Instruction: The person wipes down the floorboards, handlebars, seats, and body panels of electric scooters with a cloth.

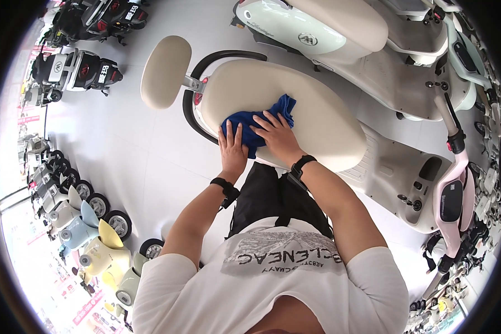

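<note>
A crumpled blue cloth (249, 127) lies on the wide beige seat (317, 125) of a pale scooter. Both my hands press down on it from the near side. My left hand (233, 149) rests over the cloth's left end, its fingers stretched out and a little apart. Spread fingers of my right hand (278, 136) lie flat across the cloth's middle, and a bunched corner sticks out beyond them. Behind the seat, a beige backrest (166, 72) stands on a metal bracket, with a black curved grab rail (228, 54) around the seat's rear.
To the right are the scooter's footboard (395, 167) and pink handlebar (453, 203). A mint-green scooter (300, 33) stands close on the far side. Dark scooters (78, 69) are parked at the far left, and several pastel ones (103, 253) line the near left.
</note>
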Available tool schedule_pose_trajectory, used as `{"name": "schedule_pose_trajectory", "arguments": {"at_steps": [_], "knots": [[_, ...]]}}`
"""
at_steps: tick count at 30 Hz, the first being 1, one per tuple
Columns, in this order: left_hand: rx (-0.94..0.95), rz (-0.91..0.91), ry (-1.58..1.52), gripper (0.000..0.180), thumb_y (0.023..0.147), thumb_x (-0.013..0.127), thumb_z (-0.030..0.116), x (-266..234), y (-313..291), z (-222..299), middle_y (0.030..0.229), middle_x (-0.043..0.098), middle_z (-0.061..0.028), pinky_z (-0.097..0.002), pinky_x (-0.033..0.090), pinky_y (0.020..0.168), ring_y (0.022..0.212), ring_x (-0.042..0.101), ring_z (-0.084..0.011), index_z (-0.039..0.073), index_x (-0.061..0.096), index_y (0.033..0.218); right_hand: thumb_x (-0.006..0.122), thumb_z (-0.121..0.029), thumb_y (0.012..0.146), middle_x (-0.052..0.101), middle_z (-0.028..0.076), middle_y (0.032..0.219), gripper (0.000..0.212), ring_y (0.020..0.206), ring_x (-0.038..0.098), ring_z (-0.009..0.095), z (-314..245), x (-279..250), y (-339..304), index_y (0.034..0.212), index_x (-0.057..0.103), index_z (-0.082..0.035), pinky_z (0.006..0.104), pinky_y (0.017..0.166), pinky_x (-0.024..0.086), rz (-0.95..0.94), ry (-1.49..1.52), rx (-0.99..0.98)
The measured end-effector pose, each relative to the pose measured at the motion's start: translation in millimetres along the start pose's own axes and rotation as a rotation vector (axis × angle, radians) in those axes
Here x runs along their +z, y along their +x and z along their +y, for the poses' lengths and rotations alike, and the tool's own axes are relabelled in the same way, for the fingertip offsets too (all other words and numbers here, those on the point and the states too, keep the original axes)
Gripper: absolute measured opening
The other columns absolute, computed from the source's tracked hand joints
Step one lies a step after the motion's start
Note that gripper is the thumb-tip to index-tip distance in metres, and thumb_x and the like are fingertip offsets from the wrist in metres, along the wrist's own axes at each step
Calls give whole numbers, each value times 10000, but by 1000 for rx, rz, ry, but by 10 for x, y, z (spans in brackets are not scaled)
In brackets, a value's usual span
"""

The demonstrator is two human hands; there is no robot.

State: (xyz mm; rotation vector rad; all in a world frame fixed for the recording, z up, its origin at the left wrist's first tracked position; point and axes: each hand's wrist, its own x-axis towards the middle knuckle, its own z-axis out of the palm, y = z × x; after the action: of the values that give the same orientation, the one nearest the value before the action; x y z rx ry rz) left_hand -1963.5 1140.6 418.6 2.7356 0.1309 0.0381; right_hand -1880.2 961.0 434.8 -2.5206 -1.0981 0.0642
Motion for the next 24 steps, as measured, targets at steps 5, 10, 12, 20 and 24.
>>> {"name": "schedule_pose_trajectory", "arguments": {"at_steps": [5,10,12,20,24], "knots": [[124,-141,173,716,847,594,170,265,-322,556,1601,210,-163,-621,141,1165,1472,137,-449,154,342,1517,562,-132,924,441,-28,1494,381,1402,368,242,256,-69,-852,1291,622,-215,480,1152,299,29,68,72],[361,-268,188,721,874,630,186,483,-379,1036,1596,200,-172,-637,145,1151,1481,133,-415,137,312,1520,611,-135,893,442,-49,1493,455,1408,363,210,475,-222,-1648,1334,577,-243,456,1178,278,2,11,206],[412,-279,183,718,876,627,174,616,-370,1175,1598,197,-168,-622,152,1158,1483,134,-406,142,313,1521,622,-135,880,453,-62,1480,478,1397,378,192,525,-232,-1908,1338,570,-259,446,1175,286,23,-51,261],[666,-261,298,724,853,685,222,732,-225,1300,1589,258,-34,-547,165,1183,1486,173,-289,255,369,1503,646,-114,869,329,-41,1561,583,1476,222,248,417,8,-2286,1412,506,-272,555,1182,208,1,-105,504],[693,-226,287,745,810,734,299,473,-101,1125,1565,309,36,-547,188,1181,1462,235,-221,319,404,1477,656,-119,860,250,26,1593,634,1489,155,337,195,139,-2047,1451,452,-222,656,1146,166,48,-33,579]]}}
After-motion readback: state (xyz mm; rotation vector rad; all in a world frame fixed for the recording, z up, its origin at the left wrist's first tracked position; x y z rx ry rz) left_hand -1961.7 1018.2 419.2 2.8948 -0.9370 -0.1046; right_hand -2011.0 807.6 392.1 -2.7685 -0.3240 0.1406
